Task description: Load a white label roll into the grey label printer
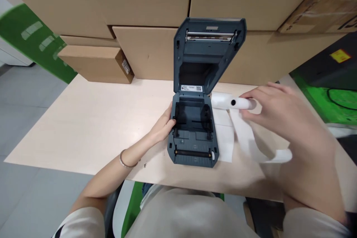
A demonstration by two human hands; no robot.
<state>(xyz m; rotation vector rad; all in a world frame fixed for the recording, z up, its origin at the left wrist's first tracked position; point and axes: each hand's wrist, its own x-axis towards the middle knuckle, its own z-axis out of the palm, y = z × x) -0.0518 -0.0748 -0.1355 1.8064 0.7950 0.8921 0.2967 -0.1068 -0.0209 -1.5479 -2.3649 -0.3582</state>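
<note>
A dark grey label printer (193, 130) stands on the pale table with its lid (209, 50) raised, and its inner compartment shows no roll. My left hand (163, 124) grips the printer's left side, thumb over the rim. To the right of the printer, my right hand (260, 100) pinches the end of a small white paper roll (245, 103), with a loose strip (247, 141) hanging from it and curling at its end. Another white roll (220, 100) lies against the printer's right side, and a flat white sheet (224, 137) extends below it.
Large cardboard boxes (147, 0) line the back of the table (111, 119). A flat brown box (95, 63) sits at the back left. Beyond the table's right edge are a green surface (329, 100) with a black cable and a dark item with a yellow label (340, 56).
</note>
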